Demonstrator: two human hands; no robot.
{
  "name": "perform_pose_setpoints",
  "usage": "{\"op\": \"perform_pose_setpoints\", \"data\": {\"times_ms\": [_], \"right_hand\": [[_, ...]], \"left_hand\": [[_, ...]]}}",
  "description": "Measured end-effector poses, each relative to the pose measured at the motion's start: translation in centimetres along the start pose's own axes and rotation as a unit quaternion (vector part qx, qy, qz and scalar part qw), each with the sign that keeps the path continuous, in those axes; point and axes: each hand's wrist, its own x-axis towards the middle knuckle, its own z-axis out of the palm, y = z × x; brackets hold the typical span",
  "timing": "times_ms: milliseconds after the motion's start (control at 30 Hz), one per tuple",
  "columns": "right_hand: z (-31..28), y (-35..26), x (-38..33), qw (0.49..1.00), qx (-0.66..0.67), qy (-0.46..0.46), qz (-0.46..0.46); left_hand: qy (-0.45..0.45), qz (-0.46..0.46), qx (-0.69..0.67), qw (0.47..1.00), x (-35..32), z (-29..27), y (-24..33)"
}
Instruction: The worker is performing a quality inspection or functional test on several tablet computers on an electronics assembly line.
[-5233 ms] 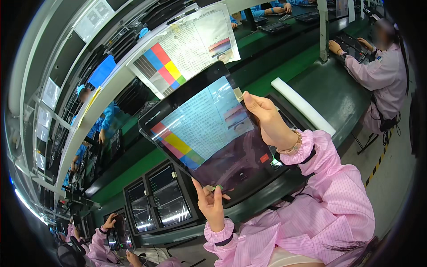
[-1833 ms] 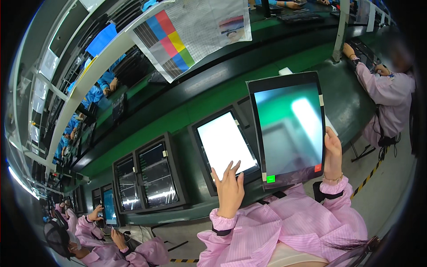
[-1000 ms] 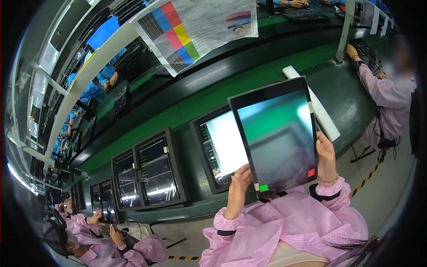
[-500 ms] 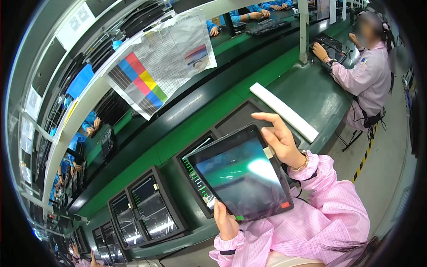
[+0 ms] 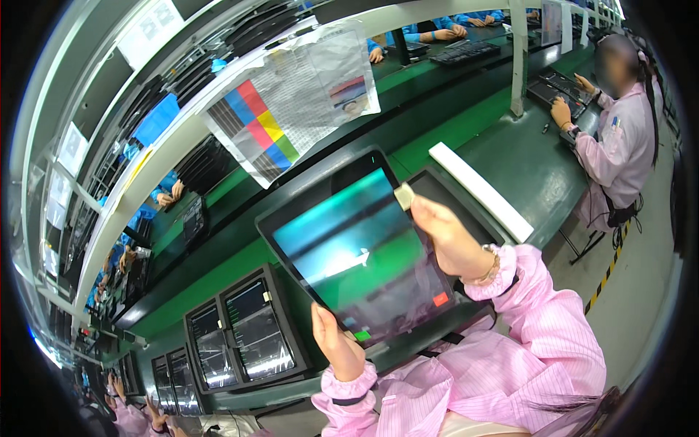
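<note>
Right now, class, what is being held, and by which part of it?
A tablet: the left hand grips its lower left edge, the right hand its upper right edge.

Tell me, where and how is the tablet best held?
Probably grip the tablet by its long edges, coming from both sides: it's a flat, tilted slab, and that leaves the screen uncovered. The left hand and right hand are at those edges.

Left grip (image 5: 337, 342) and right grip (image 5: 451, 237) hold a tilted tablet (image 5: 355, 251).
</note>
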Motion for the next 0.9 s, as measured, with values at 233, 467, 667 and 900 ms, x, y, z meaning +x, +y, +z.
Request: {"op": "perform_pose_setpoints", "data": {"times_ms": [233, 467, 667, 900], "right_hand": [[2.4, -3.9, 8.2, 0.994, 0.042, -0.062, -0.082], [0.0, -2.3, 15.4, 0.992, 0.024, -0.081, -0.094], [0.0, -1.6, 16.4, 0.994, 0.005, -0.061, -0.086], [-0.4, -1.8, 16.7, 0.994, 0.018, -0.071, -0.082]], "left_hand": [[-0.038, 0.09, -0.026, 0.995, 6.2, -0.6, 1.7], [-0.201, 0.018, 0.096, 0.975, 9.7, -0.4, 0.1], [-0.195, 0.012, 0.093, 0.976, 11.5, -1.1, -1.0], [-0.188, 0.014, 0.089, 0.978, 11.5, -0.7, -0.9]]}}
